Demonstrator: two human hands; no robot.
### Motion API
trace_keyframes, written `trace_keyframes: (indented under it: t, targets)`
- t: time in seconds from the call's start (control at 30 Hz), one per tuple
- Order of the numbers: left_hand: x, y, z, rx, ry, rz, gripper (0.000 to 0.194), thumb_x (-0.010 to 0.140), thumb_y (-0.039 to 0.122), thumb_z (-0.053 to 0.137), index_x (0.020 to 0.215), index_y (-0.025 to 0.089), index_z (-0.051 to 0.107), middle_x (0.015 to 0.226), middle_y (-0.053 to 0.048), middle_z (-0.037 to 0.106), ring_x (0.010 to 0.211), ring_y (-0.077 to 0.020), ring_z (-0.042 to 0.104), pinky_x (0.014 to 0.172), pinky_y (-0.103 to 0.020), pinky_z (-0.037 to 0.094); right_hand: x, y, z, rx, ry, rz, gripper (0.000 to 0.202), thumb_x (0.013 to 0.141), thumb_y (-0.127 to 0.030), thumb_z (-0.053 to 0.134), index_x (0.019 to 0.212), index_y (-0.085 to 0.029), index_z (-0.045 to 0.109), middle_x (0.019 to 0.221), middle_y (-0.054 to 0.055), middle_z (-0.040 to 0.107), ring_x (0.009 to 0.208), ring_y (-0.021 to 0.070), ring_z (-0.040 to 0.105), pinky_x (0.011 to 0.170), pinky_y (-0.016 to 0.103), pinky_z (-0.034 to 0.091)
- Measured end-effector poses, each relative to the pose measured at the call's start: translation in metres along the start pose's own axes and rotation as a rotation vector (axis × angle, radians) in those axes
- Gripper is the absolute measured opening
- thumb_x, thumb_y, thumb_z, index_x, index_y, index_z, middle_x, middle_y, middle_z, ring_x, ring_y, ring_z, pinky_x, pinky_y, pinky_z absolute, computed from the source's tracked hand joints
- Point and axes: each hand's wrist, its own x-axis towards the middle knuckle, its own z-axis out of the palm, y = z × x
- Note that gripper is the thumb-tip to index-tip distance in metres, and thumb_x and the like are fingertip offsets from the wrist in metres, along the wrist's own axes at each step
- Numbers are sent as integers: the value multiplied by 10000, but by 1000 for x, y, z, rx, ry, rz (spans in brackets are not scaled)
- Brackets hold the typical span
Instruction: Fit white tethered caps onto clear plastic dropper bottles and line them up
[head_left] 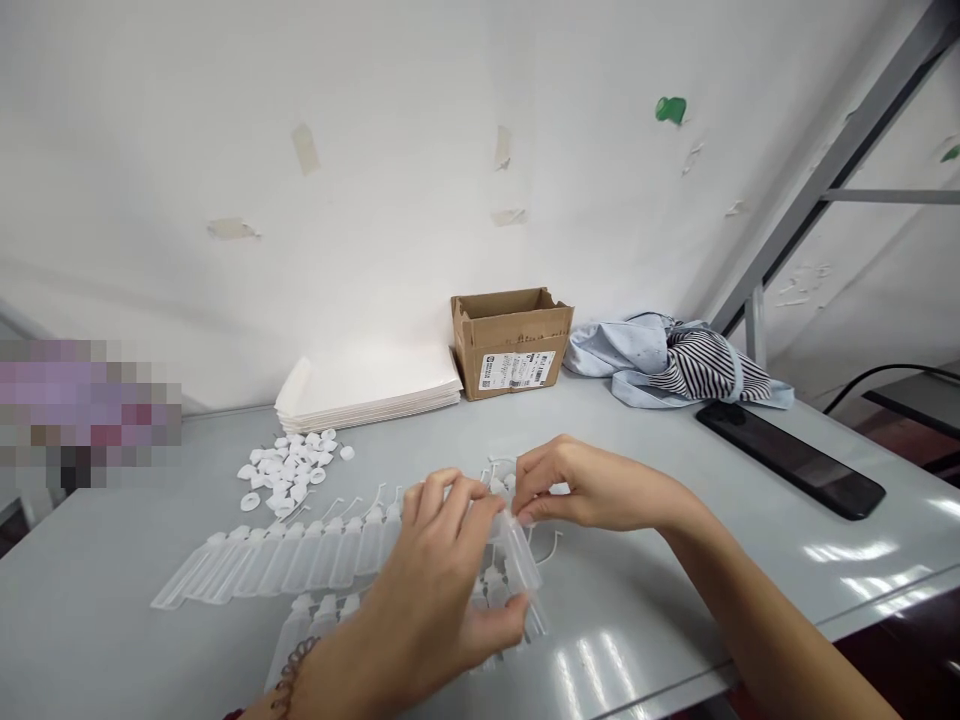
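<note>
My left hand point(435, 570), with a coiled band at the wrist, grips a translucent plastic bottle point(521, 560) between thumb and fingers. The bottle is tilted, its neck end toward my right hand point(566, 485). My right fingertips are pinched together at that neck; what lies between them is too small to make out. Below and left of my hands lies a row of similar translucent bottles point(300, 560), with thin white curved tubes sticking out of their tops. More bottles point(296, 630) lie nearer, partly hidden by my left hand and forearm.
A heap of small white caps point(289, 465) lies at the back left. Behind it are stacked white sheets point(367, 390) and an open cardboard box point(514, 345). Bundled cloth point(690, 360) and a black phone point(791, 460) are at the right of the grey table point(645, 610).
</note>
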Motion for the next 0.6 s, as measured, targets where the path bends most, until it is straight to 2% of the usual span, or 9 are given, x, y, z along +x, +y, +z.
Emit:
trace_keyframes:
  t: [0.17,0.33,0.6]
  targets:
    - [8,18,13,-60,-212,-53,272,687,274,694,904,163,571,922,-69,575,911,-279,462,788,-454,427,-5,13,-5,-8,-265,106,126,768,-109,671,827,-177,759,706,-7,679,648,119,581,607,215,443]
    - [15,29,19,-17,-326,-118,234,680,273,688,837,137,582,879,-77,568,861,-274,458,742,-455,438,-4,19,-4,-54,-348,158,144,739,-88,679,828,-165,762,708,-2,695,654,124,598,620,222,447]
    - [9,26,33,14,-298,-112,255,643,295,695,825,135,616,833,-84,581,823,-276,469,710,-455,449,0,11,7,-198,-376,189,126,698,-95,714,796,-157,763,637,-12,674,574,110,544,541,213,383]
